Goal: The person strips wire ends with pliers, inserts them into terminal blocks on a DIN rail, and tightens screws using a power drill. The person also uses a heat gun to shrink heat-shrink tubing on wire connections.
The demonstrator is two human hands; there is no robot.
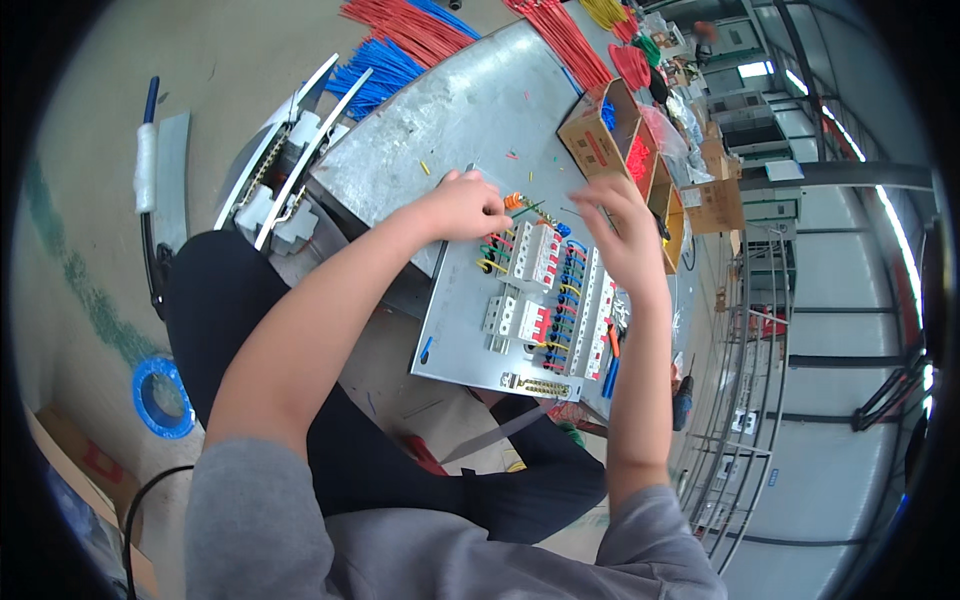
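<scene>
A grey metal mounting panel lies on the table in front of me, fitted with white circuit breakers that have red switches. Coloured wires run in a row between the breaker rows. At the panel's far left edge my left hand is closed in a pinch, with a green wire at its fingertips. My right hand hovers above the far right of the panel, fingers apart and slightly blurred. A thin dark line shows near its fingertips; I cannot tell what it is. A brass terminal strip sits at the near edge.
Red wire bundles and blue wire bundles lie at the table's far side. An open cardboard box stands beyond my right hand. Pliers lie beside the panel. A blue coil rests on the floor at left.
</scene>
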